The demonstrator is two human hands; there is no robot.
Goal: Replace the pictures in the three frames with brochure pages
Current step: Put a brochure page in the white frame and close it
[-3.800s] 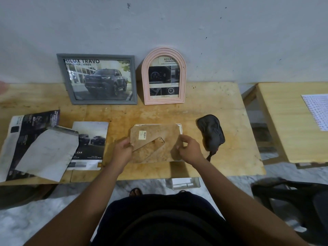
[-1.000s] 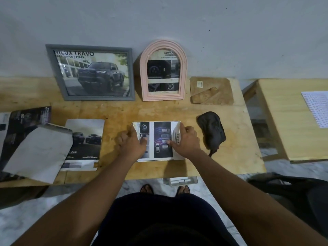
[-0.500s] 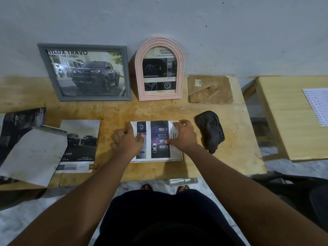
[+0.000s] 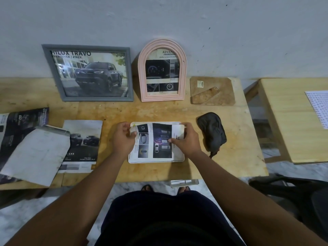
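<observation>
A white frame (image 4: 156,160) lies face down on the table's front middle with a brochure page (image 4: 159,139) laid in its back. My left hand (image 4: 122,141) pinches the page's upper left corner, which is curled up. My right hand (image 4: 186,141) grips the page's upper right edge, also lifted. The frame's brown backing board (image 4: 213,91) leans near the wall at the back right. A grey frame (image 4: 88,73) with a truck picture and a pink arched frame (image 4: 162,71) stand against the wall.
Loose brochures (image 4: 81,144) and a grey sheet (image 4: 35,155) cover the table's left side. A dark cloth (image 4: 212,132) lies right of the white frame. A second wooden table (image 4: 291,121) with a printed sheet (image 4: 319,107) stands to the right, and a black chair (image 4: 292,189) lower right.
The backing board came off the frame and went to the back right. Since half a second ago, both hands went from pressing the page flat to lifting its upper corners.
</observation>
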